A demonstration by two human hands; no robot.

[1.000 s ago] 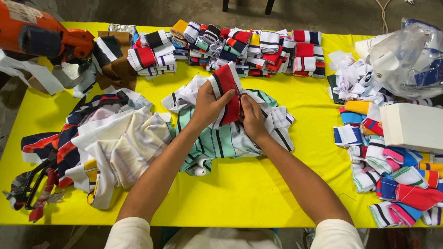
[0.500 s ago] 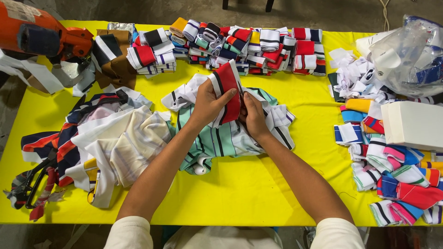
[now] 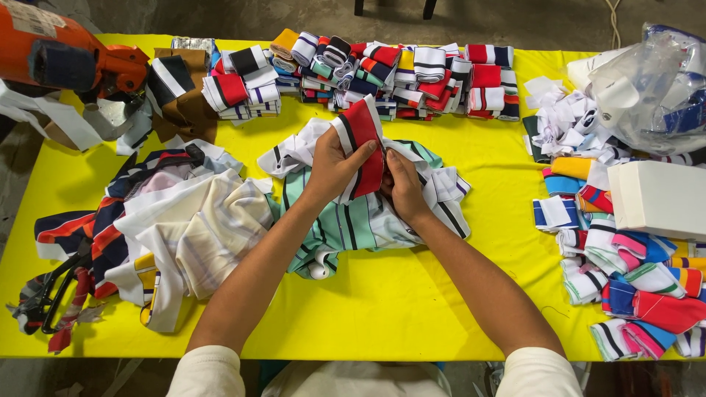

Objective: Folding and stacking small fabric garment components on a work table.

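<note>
Both hands grasp the red knit strip [image 3: 362,147]: left hand [image 3: 332,167] on its left edge, right hand [image 3: 403,185] just right, strip running near-to-far.

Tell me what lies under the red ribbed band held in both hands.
Under the red band lies a green striped shirt on the yellow table. The left hand and right hand hide the cloth beneath them.

Short cream-white sleeves above bare forearms and ringless hands [image 3: 368,173].
</note>
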